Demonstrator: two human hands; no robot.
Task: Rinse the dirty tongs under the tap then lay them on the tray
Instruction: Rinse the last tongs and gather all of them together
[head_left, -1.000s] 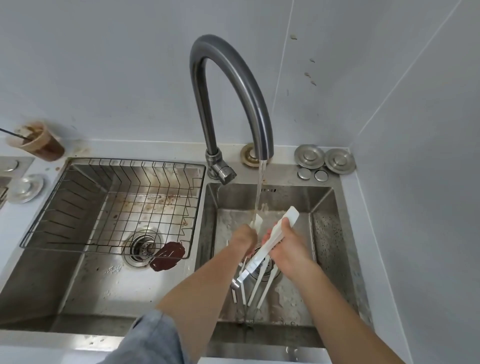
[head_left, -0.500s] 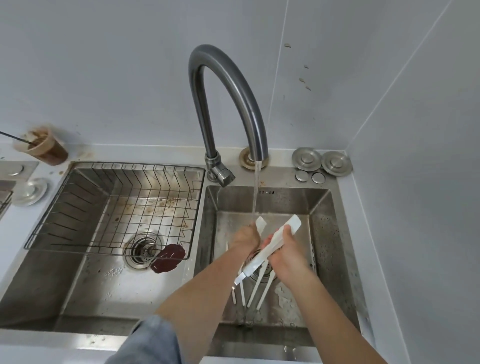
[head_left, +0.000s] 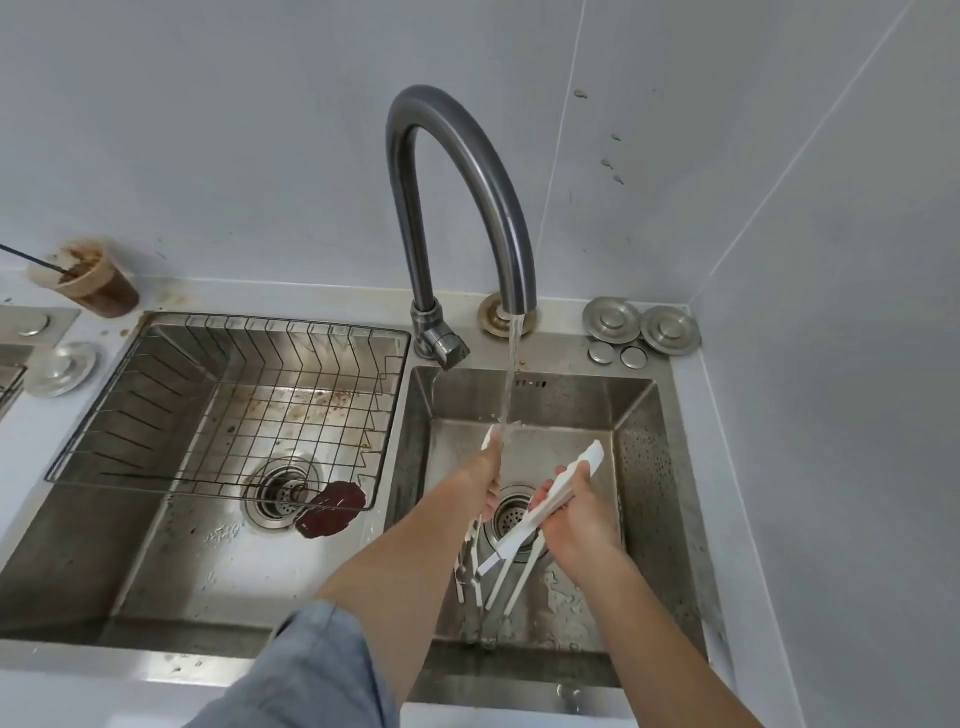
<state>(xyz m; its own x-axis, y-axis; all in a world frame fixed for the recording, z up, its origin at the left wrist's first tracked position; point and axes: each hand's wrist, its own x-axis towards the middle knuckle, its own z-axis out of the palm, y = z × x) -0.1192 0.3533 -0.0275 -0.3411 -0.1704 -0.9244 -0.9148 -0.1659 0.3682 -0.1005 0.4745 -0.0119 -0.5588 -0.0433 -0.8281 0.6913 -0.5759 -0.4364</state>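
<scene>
Now, head view | tap (head_left: 470, 171) runs at 12 o'clock into right sink basin (head_left: 639, 452) | left hand (head_left: 485, 475) grips white tongs (head_left: 488, 441) under the stream | right hand (head_left: 576, 512) clasps second white tongs (head_left: 563, 486), tilted, over the drain (head_left: 511, 514)

Several white tongs are in the right sink basin under the running tap (head_left: 462, 208). One pair (head_left: 545, 506) lies tilted in the right hand (head_left: 576, 519), its upper end raised toward the basin's back wall. Another (head_left: 489, 441) is in the left hand (head_left: 488, 480), its tip touching the water stream (head_left: 511, 384). More white arms (head_left: 511, 579) hang below the hands.
</scene>
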